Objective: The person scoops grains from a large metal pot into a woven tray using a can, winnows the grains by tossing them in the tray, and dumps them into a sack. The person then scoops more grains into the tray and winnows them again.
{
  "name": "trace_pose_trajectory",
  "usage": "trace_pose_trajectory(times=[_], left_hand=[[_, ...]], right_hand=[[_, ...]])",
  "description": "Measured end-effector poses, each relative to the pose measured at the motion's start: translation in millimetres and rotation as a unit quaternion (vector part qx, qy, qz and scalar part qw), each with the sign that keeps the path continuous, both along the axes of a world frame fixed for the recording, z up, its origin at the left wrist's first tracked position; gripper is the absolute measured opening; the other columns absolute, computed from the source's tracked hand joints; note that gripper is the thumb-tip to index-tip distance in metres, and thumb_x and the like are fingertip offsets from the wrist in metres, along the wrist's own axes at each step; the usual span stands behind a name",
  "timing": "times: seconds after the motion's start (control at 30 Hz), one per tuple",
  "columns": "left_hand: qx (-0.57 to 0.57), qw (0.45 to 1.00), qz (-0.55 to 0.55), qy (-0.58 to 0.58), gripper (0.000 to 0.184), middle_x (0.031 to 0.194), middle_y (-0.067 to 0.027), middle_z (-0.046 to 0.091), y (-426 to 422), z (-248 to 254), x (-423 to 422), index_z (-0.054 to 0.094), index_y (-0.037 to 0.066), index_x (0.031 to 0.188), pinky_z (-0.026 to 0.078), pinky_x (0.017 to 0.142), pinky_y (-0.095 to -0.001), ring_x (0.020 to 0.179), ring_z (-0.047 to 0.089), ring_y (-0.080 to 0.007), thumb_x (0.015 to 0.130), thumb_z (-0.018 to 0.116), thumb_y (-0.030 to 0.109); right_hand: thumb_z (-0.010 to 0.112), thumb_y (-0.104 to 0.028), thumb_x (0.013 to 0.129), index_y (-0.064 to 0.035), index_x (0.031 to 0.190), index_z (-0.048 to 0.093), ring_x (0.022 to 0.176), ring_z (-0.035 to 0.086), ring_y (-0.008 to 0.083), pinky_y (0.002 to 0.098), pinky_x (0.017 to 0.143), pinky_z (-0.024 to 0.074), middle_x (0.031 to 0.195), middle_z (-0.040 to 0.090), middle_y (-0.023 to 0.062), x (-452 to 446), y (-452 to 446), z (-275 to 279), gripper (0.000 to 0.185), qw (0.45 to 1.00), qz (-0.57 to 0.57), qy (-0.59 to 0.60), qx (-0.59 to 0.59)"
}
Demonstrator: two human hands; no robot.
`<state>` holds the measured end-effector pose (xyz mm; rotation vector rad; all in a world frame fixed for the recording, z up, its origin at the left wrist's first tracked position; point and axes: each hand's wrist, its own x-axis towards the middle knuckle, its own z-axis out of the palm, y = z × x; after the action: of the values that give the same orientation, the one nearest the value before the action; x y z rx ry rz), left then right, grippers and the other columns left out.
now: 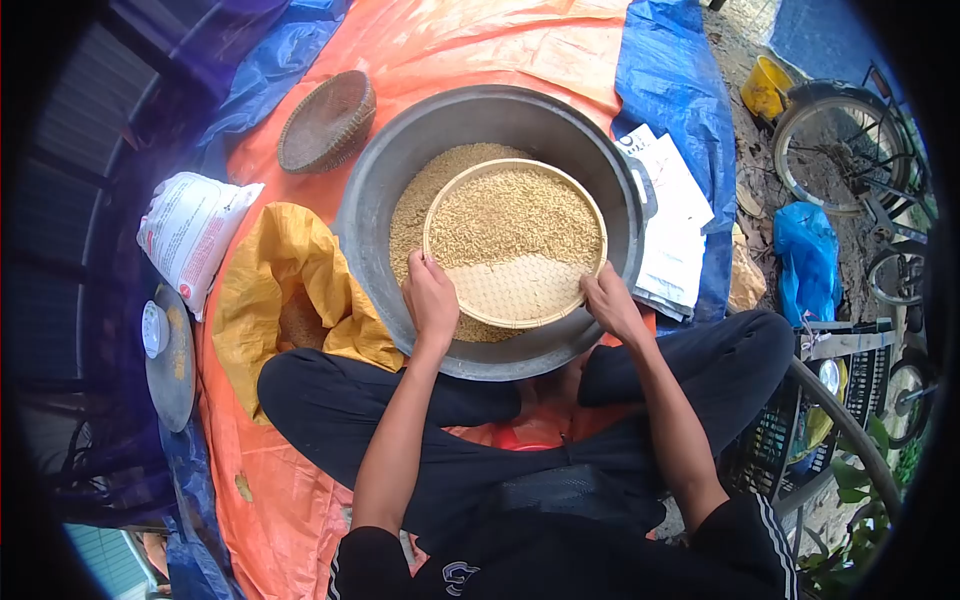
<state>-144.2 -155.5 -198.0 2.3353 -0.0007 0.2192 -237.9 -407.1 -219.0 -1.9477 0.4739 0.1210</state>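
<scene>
A round woven sieve (515, 290) is held over a large grey tub (365, 225). Light brown grain (515, 215) covers the far part of the sieve, while its near part shows bare mesh. My left hand (431, 298) grips the rim at the near left. On the near right, my right hand (612, 302) is closed on the same rim. More loose grain (408, 215) lies in the tub beneath, partly hidden by the sieve. The tub stands just in front of my crossed legs.
An open yellow sack (255, 265) sits left of the tub, near a white sack (192, 230) and a metal lid (172, 375). A woven basket (328, 122) lies beyond them. White folded bags (668, 215) rest at right on the orange tarp (480, 45). A bicycle wheel (785, 165) is farther right.
</scene>
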Motion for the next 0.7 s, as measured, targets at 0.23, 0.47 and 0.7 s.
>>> trace_pose_trajectory(times=[0.23,0.47,0.7], left_hand=[[-0.075,0.995,0.019,-0.061,0.025,0.079,-0.0237,0.061,-0.8,11.4,-1.3,0.050,-0.006,0.110,0.042,0.070,-0.0495,0.077,0.059,-0.0430,0.097,0.042,0.013],[-0.110,0.993,-0.011,0.047,0.025,0.083,-0.0236,0.063,-12.2,9.3,-13.5,0.052,-0.006,0.107,0.044,0.068,-0.0468,0.078,0.061,-0.0412,0.098,0.042,0.015],[-0.082,0.994,0.061,0.033,0.028,0.084,-0.0225,0.065,1.7,-2.1,-4.5,0.056,-0.004,0.102,0.046,0.072,-0.0452,0.081,0.063,-0.0387,0.097,0.046,0.020]], right_hand=[[0.043,-0.015,0.096,0.0053,0.110,0.041,0.075,0.060,0.0284,0.0390,0.071,0.0466,0.083,0.059,0.0217,-4.1,15.2,28.2,0.025,0.991,-0.023,-0.127,-0.028],[0.040,-0.015,0.095,0.0073,0.107,0.045,0.075,0.056,0.0234,0.0372,0.071,0.0462,0.083,0.058,0.0181,7.1,-13.1,-0.4,0.026,0.992,-0.062,-0.101,0.031],[0.043,-0.013,0.095,0.0048,0.113,0.047,0.077,0.055,0.0143,0.0284,0.068,0.0469,0.091,0.057,0.0092,3.9,5.1,2.0,0.025,0.989,-0.035,-0.116,0.083]])
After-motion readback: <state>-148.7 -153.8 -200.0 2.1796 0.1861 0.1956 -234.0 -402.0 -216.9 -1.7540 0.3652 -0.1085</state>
